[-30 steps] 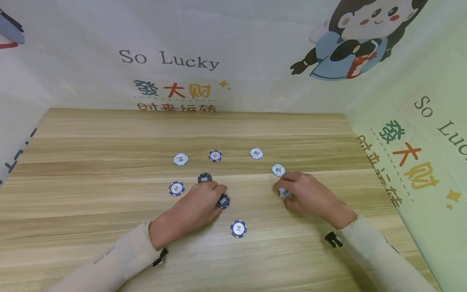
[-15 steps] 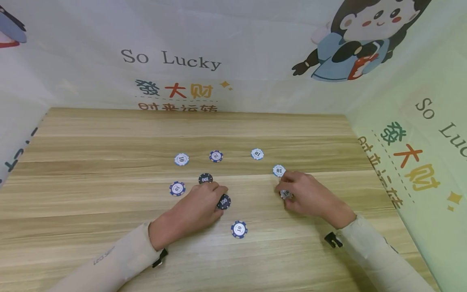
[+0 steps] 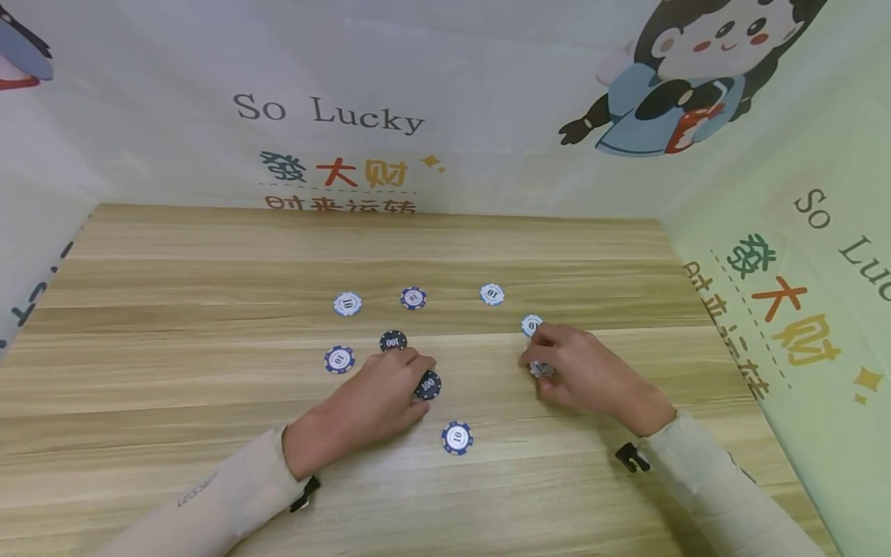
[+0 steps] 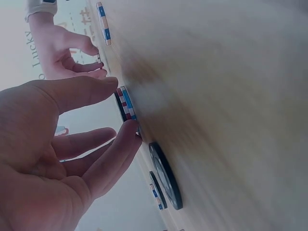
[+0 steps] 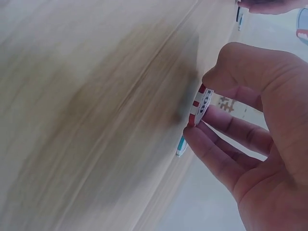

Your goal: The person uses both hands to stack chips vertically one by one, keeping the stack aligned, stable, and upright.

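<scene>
Wood-grain tabletop (image 3: 209, 271) lies beneath the red-edged chip (image 5: 198, 105), seemingly light, stiff and slick, best taken by its rim, as the half-curled right hand (image 3: 585, 367) pinches it, the left hand (image 3: 376, 394) likewise gripping a black-topped stack (image 4: 126, 104).

- I am pinching smooth, plastic-looking chips (image 5: 199, 104).
- My sleeves (image 3: 223, 487) are showing matt cloth.
- The wood-grained table (image 3: 209, 263) is gleaming faintly.
- The backdrop (image 3: 487, 100) is looking like matt fabric.
</scene>
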{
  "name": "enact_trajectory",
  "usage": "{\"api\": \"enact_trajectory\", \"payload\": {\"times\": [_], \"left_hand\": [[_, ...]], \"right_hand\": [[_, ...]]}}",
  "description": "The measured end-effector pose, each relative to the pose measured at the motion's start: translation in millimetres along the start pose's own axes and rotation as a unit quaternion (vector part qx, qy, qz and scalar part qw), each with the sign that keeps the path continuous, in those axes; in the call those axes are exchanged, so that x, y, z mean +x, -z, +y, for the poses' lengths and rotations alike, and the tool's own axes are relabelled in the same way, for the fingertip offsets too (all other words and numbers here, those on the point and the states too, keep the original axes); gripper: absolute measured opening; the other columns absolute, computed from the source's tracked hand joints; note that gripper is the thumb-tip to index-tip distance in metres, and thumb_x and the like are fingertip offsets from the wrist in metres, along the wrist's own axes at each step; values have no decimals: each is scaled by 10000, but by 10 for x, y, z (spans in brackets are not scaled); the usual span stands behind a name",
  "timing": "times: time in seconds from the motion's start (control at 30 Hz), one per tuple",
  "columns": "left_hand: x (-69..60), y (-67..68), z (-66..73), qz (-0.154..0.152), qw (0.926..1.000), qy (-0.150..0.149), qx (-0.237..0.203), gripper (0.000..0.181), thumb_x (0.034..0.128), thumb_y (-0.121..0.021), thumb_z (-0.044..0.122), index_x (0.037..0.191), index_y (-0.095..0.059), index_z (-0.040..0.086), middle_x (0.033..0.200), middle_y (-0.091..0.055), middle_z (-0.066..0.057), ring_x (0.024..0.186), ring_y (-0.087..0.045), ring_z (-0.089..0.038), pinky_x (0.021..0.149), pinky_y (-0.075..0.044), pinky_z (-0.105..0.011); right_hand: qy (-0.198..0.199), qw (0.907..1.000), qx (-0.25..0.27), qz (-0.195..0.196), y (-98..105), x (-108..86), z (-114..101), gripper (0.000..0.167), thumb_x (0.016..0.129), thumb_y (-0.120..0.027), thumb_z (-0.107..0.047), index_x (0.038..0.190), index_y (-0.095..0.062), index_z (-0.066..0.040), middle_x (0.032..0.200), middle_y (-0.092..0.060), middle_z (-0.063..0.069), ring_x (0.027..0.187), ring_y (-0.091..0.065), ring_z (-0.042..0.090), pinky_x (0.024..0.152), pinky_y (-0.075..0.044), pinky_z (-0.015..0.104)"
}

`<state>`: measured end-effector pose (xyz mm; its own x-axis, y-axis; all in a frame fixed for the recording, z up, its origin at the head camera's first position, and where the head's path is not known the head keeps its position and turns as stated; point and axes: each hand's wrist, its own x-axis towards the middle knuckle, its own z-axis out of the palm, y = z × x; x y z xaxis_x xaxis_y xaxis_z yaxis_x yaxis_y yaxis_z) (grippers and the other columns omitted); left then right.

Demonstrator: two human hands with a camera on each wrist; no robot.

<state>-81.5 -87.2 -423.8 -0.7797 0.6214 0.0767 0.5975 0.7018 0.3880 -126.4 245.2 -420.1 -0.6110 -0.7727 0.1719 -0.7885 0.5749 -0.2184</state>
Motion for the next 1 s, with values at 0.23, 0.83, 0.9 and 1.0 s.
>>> {"api": "enact_trajectory", "payload": {"times": [0.23,0.83,0.9,1.0], "left_hand": [[-3,-26,-16,69,10000,-28,-13,476,935,-854,122,1317,-696,-115,1266,-720,-278,1176,-720,-411,1024,-596,-535],[-13,-4,5,-94,9998,146,-122,494,962,-857,164,1336,-689,-112,1297,-712,-287,1218,-705,-424,1049,-582,-543],[-12,-5,4,-99,9997,160,-128,493,962,-859,164,1335,-690,-110,1298,-712,-286,1218,-705,-422,1045,-585,-539],[-13,-5,3,-118,9997,178,-126,493,964,-859,168,1336,-691,-108,1301,-710,-287,1221,-705,-423,1043,-587,-535]], "right_hand": [[193,9998,-13,77,-20,48,-23,289,755,-781,28,1011,-805,-102,992,-648,16,815,-607,154,701,-580,344],[162,9997,-129,-129,-26,253,-185,253,830,-844,-29,1068,-811,-111,1072,-685,42,901,-648,191,785,-607,358],[125,9997,-142,-176,-19,282,-214,247,843,-847,-42,1078,-812,-109,1087,-695,44,912,-660,193,800,-615,360],[88,9996,-142,-244,-14,324,-250,241,857,-852,-65,1092,-816,-103,1101,-709,48,931,-680,195,826,-623,366]]}}
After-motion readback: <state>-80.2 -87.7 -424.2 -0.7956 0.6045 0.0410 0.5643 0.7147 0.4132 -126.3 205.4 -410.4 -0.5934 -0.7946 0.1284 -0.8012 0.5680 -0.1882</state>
